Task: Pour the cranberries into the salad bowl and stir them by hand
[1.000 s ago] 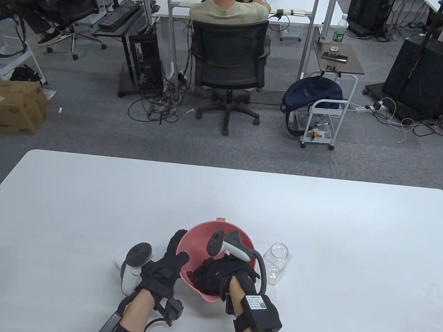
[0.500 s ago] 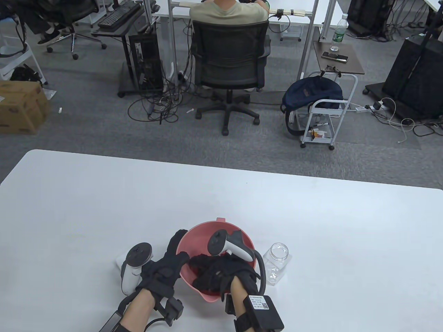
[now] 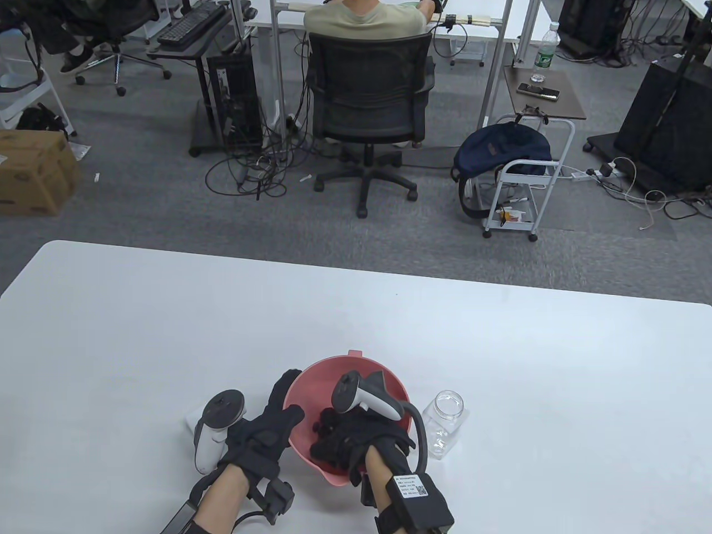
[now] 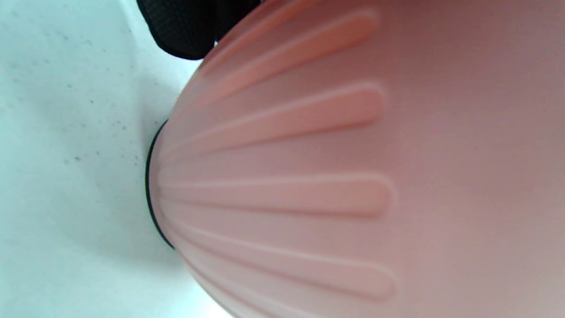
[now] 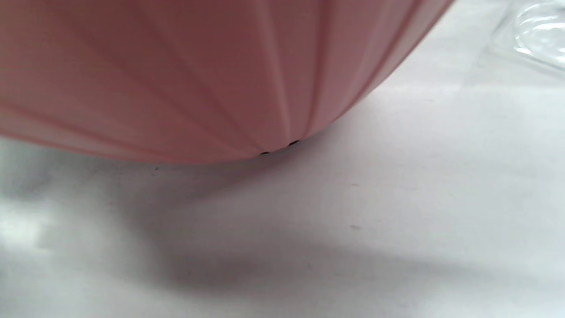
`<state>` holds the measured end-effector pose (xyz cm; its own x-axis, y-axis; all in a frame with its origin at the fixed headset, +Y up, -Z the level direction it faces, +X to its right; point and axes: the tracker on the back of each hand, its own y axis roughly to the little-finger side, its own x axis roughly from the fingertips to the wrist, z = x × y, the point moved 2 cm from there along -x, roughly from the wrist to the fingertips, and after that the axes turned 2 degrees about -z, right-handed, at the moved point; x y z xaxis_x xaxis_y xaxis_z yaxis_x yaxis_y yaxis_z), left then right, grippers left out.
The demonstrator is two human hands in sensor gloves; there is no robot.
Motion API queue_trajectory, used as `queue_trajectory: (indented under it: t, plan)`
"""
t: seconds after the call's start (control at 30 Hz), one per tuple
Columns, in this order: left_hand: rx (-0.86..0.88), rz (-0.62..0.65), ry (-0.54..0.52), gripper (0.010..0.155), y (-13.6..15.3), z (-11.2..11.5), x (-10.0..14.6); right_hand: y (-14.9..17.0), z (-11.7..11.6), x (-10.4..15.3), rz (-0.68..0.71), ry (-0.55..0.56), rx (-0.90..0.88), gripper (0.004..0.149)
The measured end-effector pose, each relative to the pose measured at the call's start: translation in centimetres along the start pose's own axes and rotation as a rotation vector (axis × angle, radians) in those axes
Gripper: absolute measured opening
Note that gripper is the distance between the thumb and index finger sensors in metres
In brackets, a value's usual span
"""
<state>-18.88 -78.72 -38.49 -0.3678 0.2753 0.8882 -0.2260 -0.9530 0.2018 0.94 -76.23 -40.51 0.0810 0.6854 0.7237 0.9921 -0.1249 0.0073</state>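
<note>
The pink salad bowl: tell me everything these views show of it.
The pink salad bowl is matte, plastic-looking, round, with a small tab on its far rim. Raised ribs fan up its outer wall from a dark ring at the base, seen in the left wrist view. It stands upright on the white table, near the front edge. The left hand grips its left rim, thumb inside; the right hand reaches inside. A clear empty jar stands at its right.

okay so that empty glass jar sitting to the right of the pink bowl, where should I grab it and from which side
Probably wrap round the body of the glass jar from its right, open-table side. It stands upright, mouth up, with no lid, and the pink bowl and right hand crowd its left.
</note>
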Motion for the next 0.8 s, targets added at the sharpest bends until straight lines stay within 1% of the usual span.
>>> queue_trajectory:
  t: [0.1,0.17,0.33,0.43,0.53,0.6,0.67,0.8]
  plan:
    - [-0.011,0.001,0.001,0.068,0.0,-0.1,0.0,0.0,-0.1,-0.2,-0.03,-0.02,0.021,0.089]
    - [-0.027,0.003,0.007,0.068,-0.1,-0.2,-0.1,-0.1,-0.1,-0.3,-0.03,-0.016,0.041,0.091]
    - [-0.067,-0.003,0.011,0.069,-0.3,-0.4,-0.1,-0.7,0.1,-0.1,-0.087,0.083,0.149,0.093]
    - [-0.109,-0.019,0.026,0.069,-0.6,-0.7,-0.3,-1.0,0.2,0.0,-0.144,0.129,0.216,0.091]
    - [-0.122,-0.021,0.021,0.068,-0.5,-0.8,-0.3,-1.0,0.3,0.1,-0.165,0.142,0.233,0.082]
    - [-0.104,-0.013,0.023,0.068,-0.4,-0.8,-0.3,-0.9,0.0,-0.3,-0.15,0.093,0.206,0.074]
    - [-0.105,-0.008,0.03,0.068,-0.4,-0.7,-0.4,-1.0,-0.3,-0.7,-0.095,0.029,0.162,0.065]
    - [-0.09,-0.001,0.029,0.068,-0.3,-0.6,-0.4,-1.0,-0.3,-0.8,-0.098,0.024,0.188,0.052]
